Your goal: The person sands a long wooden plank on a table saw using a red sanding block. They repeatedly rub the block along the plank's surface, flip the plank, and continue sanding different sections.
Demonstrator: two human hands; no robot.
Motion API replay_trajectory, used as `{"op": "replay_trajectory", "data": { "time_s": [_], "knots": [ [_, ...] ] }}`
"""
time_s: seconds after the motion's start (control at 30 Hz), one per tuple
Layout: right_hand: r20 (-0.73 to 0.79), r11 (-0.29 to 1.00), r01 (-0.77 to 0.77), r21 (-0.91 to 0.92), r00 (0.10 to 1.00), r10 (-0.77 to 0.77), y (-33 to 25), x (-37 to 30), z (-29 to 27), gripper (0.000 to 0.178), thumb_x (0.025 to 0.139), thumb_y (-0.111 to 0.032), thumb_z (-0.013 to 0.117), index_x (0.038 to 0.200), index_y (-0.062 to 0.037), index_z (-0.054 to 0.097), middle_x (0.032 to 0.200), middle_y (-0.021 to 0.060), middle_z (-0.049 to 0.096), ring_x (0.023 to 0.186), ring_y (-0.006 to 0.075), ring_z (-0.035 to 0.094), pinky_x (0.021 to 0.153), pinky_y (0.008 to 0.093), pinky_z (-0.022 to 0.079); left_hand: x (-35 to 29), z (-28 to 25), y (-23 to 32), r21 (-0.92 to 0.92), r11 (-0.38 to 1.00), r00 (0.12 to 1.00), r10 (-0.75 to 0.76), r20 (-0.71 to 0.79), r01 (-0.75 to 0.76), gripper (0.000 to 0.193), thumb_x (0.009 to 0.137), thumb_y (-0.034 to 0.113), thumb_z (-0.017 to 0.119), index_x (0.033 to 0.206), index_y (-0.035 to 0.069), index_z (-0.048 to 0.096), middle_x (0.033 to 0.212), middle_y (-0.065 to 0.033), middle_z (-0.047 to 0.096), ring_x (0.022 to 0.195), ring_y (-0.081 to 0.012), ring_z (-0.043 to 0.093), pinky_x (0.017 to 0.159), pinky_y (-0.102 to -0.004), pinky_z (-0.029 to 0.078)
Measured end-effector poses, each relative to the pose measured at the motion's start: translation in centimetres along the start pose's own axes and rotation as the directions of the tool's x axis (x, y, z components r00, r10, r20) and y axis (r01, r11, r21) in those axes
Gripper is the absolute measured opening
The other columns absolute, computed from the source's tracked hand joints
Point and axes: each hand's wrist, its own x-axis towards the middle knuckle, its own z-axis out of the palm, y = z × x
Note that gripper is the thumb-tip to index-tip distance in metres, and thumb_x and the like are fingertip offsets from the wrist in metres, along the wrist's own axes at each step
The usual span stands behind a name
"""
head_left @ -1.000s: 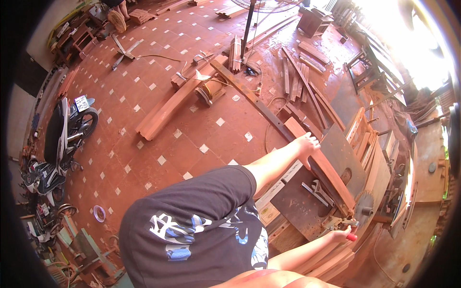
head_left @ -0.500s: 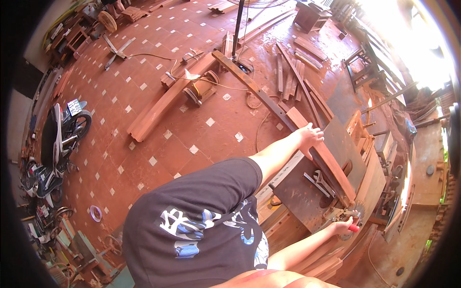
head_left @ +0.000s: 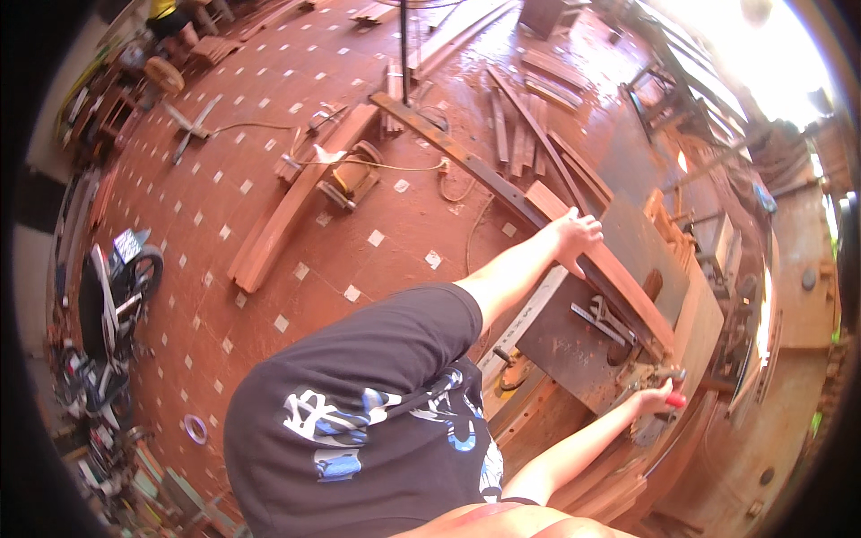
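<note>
Resting on the long plank (head_left: 619,273) across the saw counter (head_left: 574,345), left hand (head_left: 574,235) fingers lie together; right hand (head_left: 653,397) fingers clamp a red-handled tool (head_left: 674,400); cutting looks unstarted.

Left hand (head_left: 574,238) grips the far end of a long reddish wooden plank (head_left: 619,278) lying on the metal surface (head_left: 574,345) — right hand (head_left: 653,396) holds a red-handled tool (head_left: 673,401) at the near end. Wrench (head_left: 603,321) lies beside the plank.
</note>
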Motion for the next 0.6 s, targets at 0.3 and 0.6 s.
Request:
{"op": "replay_trajectory", "data": {
  "time_s": [0.3,0.6],
  "knots": [
    [0.071,0.996,0.017,0.087,0.997,-0.023,-0.6,0.4,2.6,0.039,0.087,0.004,0.053,0.123,0.0091,0.067,0.120,0.0153,0.074,0.114,0.0252,0.068,0.108,0.0370,0.047,1.1,0.9,-2.0,-0.016,1.000,0.995,-0.017,-0.094,0.015,0.100,0.068,0.076,0.075,0.134,0.003,0.061,0.123,-0.0108,0.059,0.120,-0.0263,0.056,0.094,-0.0462,0.044],
    [0.035,0.993,-0.004,0.121,0.999,0.000,-1.8,-0.3,2.6,0.041,0.088,0.006,0.049,0.125,0.0089,0.065,0.119,0.0151,0.073,0.112,0.0237,0.069,0.106,0.0347,0.048,1.7,0.4,-1.7,-0.072,0.997,0.999,-0.012,-0.030,0.010,0.099,0.068,0.073,0.079,0.134,0.003,0.059,0.128,-0.0126,0.060,0.124,-0.0288,0.057,0.098,-0.0478,0.045]
  ]
}}
